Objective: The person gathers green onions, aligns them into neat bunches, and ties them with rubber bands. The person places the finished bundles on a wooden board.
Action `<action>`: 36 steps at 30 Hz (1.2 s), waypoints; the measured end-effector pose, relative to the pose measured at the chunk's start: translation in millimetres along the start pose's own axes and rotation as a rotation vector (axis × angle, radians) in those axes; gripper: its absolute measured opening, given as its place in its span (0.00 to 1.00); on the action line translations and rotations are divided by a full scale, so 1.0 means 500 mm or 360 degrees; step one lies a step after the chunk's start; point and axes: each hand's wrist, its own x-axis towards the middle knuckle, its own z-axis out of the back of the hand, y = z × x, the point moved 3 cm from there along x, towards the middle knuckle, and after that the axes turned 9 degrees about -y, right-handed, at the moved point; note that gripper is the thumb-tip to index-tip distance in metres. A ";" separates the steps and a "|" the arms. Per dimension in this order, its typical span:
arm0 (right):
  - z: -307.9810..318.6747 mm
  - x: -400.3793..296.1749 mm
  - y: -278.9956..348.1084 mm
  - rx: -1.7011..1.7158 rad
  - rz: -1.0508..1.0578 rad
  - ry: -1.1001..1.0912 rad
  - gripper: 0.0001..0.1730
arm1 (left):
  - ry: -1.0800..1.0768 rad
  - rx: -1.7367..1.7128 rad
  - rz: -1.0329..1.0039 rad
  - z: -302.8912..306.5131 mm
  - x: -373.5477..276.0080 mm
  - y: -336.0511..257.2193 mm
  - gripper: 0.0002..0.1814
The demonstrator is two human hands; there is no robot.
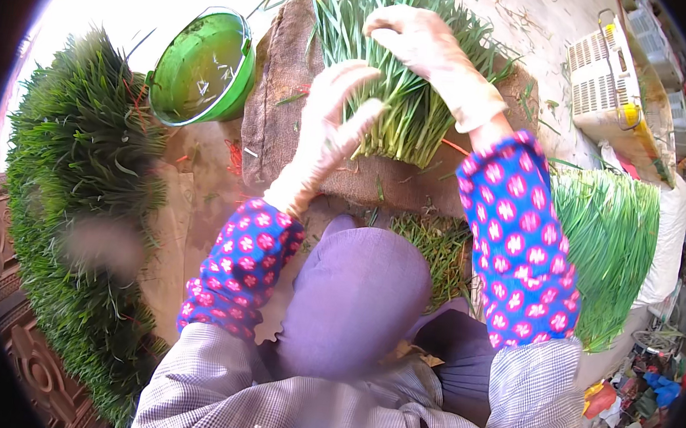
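Observation:
A thick bundle of long green leaves with pale stalks (405, 138), like garlic chives, lies on a brown burlap-covered surface (283, 126) before me. My left hand (335, 115), in a pale thin glove, is at the bundle's left side, its thumb and fingers apart. My right hand (429, 53), gloved alike, reaches over the leaves from the right with fingers bent. Whether leaves are pinched under those fingers is hidden. Blue patterned sleeve covers come up to both wrists.
To the left stand a green bucket (245, 82) of cloudy water and a long heap of green bundles (78, 160). More greens (607, 232) lie at the right, below a white plastic crate (603, 77). Leaf trimmings (436, 244) are piled beside my knee (367, 287).

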 end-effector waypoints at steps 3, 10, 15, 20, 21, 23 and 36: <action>-0.095 0.062 -0.026 -0.0073 0.0023 0.0363 0.11 | 0.0369 -0.0049 -0.0200 -0.046 -0.029 -0.020 0.29; -0.128 0.087 -0.068 -0.0358 -0.0059 0.0727 0.14 | 0.0470 -0.0036 -0.0216 -0.082 -0.055 -0.010 0.31; -0.156 0.083 -0.079 -0.0405 0.0040 0.0818 0.22 | 0.0527 -0.0028 -0.0187 -0.081 -0.058 -0.001 0.31; -0.151 0.090 -0.070 -0.0408 0.0115 0.0908 0.21 | 0.0448 -0.0086 -0.0212 -0.081 -0.057 -0.005 0.32; -0.147 0.092 -0.068 -0.0354 0.0108 0.0939 0.19 | 0.0442 -0.0087 -0.0216 -0.083 -0.058 -0.003 0.32; -0.147 0.094 -0.075 -0.0219 0.0076 0.0980 0.17 | 0.0430 -0.0090 -0.0224 -0.088 -0.059 -0.001 0.33; -0.149 0.089 -0.060 -0.0325 0.0011 0.0977 0.23 | -0.0001 -0.0545 0.0146 -0.009 -0.057 0.010 0.34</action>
